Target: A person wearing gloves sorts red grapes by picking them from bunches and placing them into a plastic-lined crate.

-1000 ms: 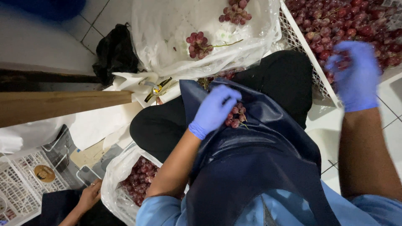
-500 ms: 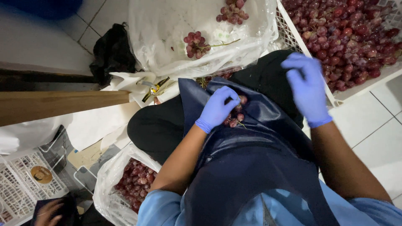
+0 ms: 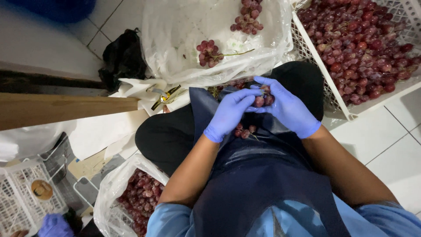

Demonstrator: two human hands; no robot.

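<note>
Both of my hands wear blue gloves and meet over my lap on a dark blue apron [image 3: 263, 175]. My left hand [image 3: 228, 115] and my right hand [image 3: 287, 107] together pinch a small bunch of red grapes [image 3: 262, 100]. A few more red grapes [image 3: 244, 131] lie on the apron just below my left hand. The fingers hide part of the held bunch.
A white crate [image 3: 333, 103] full of red grapes stands at the upper right. A clear plastic sheet [image 3: 184, 39] ahead holds two small grape bunches. A bag of grapes [image 3: 140, 199] sits at my lower left. Another person's gloved hand [image 3: 55, 225] shows by a white basket [image 3: 17, 197].
My right hand came back from the crate to my lap and joined my left hand on the grape bunch. The other person's hand at the lower left shifted.
</note>
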